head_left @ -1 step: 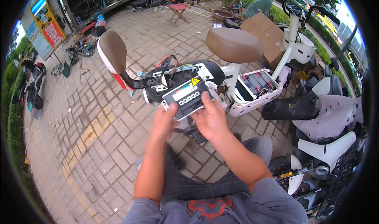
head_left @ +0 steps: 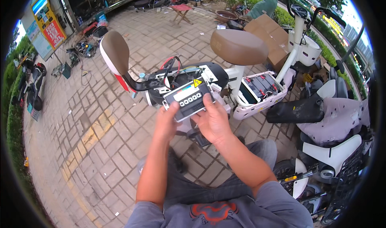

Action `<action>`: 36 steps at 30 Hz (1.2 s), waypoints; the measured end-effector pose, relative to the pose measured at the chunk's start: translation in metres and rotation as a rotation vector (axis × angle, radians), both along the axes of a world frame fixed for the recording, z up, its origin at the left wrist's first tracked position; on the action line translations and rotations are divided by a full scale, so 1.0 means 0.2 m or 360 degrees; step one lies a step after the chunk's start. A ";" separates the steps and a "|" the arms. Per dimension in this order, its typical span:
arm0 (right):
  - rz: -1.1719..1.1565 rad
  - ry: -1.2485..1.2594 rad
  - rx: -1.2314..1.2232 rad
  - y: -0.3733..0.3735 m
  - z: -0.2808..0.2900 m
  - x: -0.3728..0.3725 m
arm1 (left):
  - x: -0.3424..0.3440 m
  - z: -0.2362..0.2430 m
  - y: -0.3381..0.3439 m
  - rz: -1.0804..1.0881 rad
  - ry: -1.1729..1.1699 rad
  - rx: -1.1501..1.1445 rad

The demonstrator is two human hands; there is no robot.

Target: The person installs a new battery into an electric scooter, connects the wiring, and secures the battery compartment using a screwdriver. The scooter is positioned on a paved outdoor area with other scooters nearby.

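Observation:
Both hands hold a grey and silver rectangular electrical box (head_left: 187,106) with a row of round black-and-white symbols and a yellow triangle warning label. My left hand (head_left: 166,121) is closed on its left end, thumb on the face; my right hand (head_left: 212,122) grips the right end the same way. Just behind it, the rear of a white electric scooter (head_left: 215,75) lies opened, showing red, black and yellow wires (head_left: 173,65). A tan seat (head_left: 238,47) and padded backrest (head_left: 114,51) are on the scooter. Its open floor compartment (head_left: 259,89) holds grey batteries with red terminals.
Brick paving (head_left: 88,147) surrounds me. Removed panels (head_left: 333,119), a black cushion (head_left: 291,109) and vehicle parts pile at right. Cardboard (head_left: 269,31) lies behind the scooter. Tools (head_left: 82,51), a folding stool (head_left: 181,11) and a parked scooter (head_left: 34,87) stand farther off.
The box and both hands have shifted very slightly up and to the left; the grip looks the same.

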State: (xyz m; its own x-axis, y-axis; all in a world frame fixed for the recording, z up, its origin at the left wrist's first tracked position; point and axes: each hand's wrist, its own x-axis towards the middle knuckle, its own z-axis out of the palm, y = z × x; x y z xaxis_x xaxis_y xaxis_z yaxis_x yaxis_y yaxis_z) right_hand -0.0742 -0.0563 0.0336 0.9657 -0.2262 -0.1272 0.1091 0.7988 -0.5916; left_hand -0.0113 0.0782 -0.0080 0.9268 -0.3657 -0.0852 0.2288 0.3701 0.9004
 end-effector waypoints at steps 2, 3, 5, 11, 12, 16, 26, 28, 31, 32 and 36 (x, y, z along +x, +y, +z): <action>0.0244 0.0129 -0.0199 -0.05 0.03 0.01 | 0.07 0.07 0.00 0.0165 0.0108 -0.0349; 0.0188 0.0122 -0.0571 -0.09 0.03 0.02 | 0.13 0.08 0.04 0.0159 0.0128 -0.0441; -0.0186 -0.0026 -0.1328 -0.22 0.01 0.10 | 0.23 0.14 0.07 0.0288 0.0133 -0.0558; -0.0651 -0.0586 -0.3124 -0.37 0.14 0.49 | 0.38 0.13 0.26 0.0596 0.0018 -0.0479; -0.0556 -0.0552 -0.3283 -0.39 0.12 0.54 | 0.39 0.10 0.26 0.0631 0.0001 -0.0432; 0.0229 0.0112 -0.3589 -0.48 0.09 0.68 | 0.39 0.06 0.21 0.0526 0.0065 -0.0545; 0.0136 0.0025 -0.1823 -0.67 -0.14 0.61 | 0.42 0.07 0.12 0.0627 0.0099 -0.0255; 0.0225 0.0048 -0.1771 -0.64 -0.12 0.61 | 0.43 0.07 0.10 0.0678 0.0161 -0.0267; 0.0311 0.0108 -0.1934 -0.60 -0.05 0.65 | 0.44 0.06 0.09 0.0716 0.0144 -0.0289; 0.0384 0.0141 -0.2047 -0.60 -0.03 0.65 | 0.45 0.06 0.09 0.0738 0.0146 -0.0284; 0.0533 0.0128 -0.2332 -0.61 0.02 0.62 | 0.47 0.07 0.11 0.0835 0.0146 -0.0296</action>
State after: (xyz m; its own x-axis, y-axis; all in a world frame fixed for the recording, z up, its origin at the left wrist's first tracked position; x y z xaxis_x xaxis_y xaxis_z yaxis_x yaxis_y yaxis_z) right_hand 0.0504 -0.1788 0.0376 0.9987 0.0271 -0.0440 -0.0242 -0.5076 -0.8612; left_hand 0.0827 0.0999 0.0058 0.9803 0.1259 -0.1523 0.0456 0.6058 0.7943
